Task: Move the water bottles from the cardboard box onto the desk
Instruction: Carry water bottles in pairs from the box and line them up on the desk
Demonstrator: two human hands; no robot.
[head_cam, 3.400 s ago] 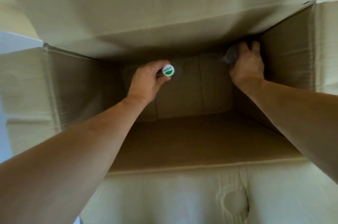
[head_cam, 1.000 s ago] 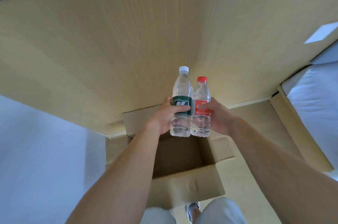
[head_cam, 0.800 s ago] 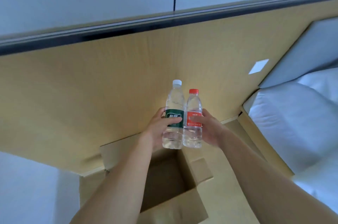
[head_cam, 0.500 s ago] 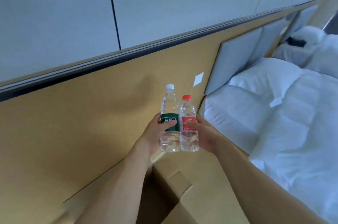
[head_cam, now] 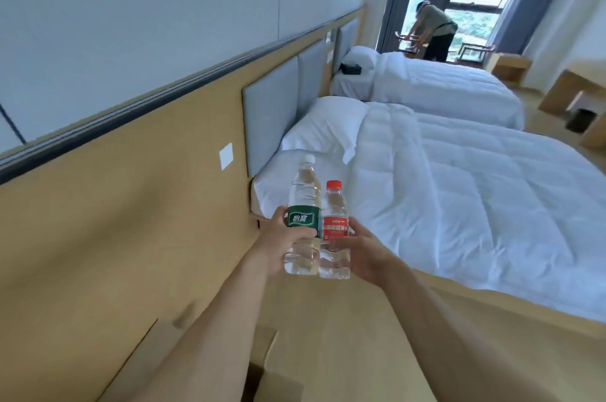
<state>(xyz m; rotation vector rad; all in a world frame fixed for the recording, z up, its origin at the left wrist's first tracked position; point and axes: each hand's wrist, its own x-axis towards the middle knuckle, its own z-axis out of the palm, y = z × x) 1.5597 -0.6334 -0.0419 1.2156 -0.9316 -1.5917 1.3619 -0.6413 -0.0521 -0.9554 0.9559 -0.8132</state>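
My left hand (head_cam: 278, 246) grips a clear water bottle with a green label and white cap (head_cam: 303, 205), held upright in the air. My right hand (head_cam: 367, 254) grips a shorter bottle with a red label and red cap (head_cam: 334, 228), also upright. The two bottles touch side by side at chest height. A corner of the cardboard box (head_cam: 272, 375) shows at the bottom edge between my forearms, its flap open. At the far right stands a wooden desk (head_cam: 587, 87), partly cut off by the frame edge.
A wood-panelled wall (head_cam: 114, 237) runs along the left. Two beds with white duvets (head_cam: 459, 205) fill the right side. Another person (head_cam: 433, 31) bends over a chair by the window at the far end. Wooden floor lies beneath my arms.
Both bottles came up out of the box, one in each hand. My view has swung up and to the right, from the box and wall panel to the beds and window.
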